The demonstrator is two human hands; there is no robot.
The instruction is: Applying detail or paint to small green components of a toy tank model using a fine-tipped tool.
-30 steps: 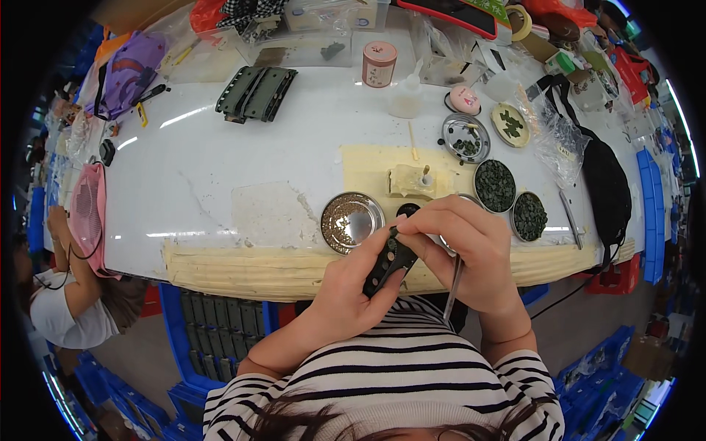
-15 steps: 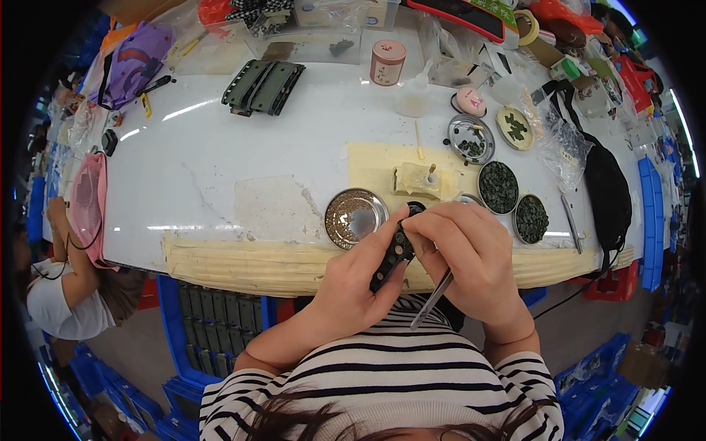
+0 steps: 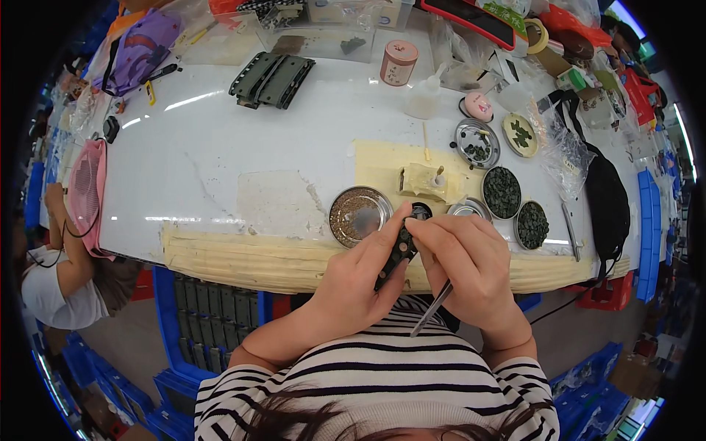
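Observation:
My left hand [image 3: 351, 275] is closed around a long dark part [image 3: 401, 248] with small round copper-coloured dots on its face, held slantwise above the table's front edge. My right hand [image 3: 474, 268] has its thumb and fingertips pinched against the upper end of that part; what lies between the fingertips is hidden. Slim metal tweezers [image 3: 430, 312] are tucked in the same hand, their free end slanting down toward my striped top. Just beyond my left hand, small brass-coloured bits [image 3: 348, 213] lie in a round metal tin. A silver round lid or tin [image 3: 471, 209] is partly behind my right fingers.
Behind my hands, a taped block with a peg [image 3: 430, 181] stands on yellow paper. Dark green pieces [image 3: 502, 195] fill tins at the right. Further off are dark green slotted parts [image 3: 272, 81], a pink canister [image 3: 399, 63] and a squeeze bottle [image 3: 424, 99]. A person [image 3: 65, 290] sits at left.
The view has shifted slightly, so the table items appear a little farther right. My hands keep the same hold; the tweezers have tilted slightly.

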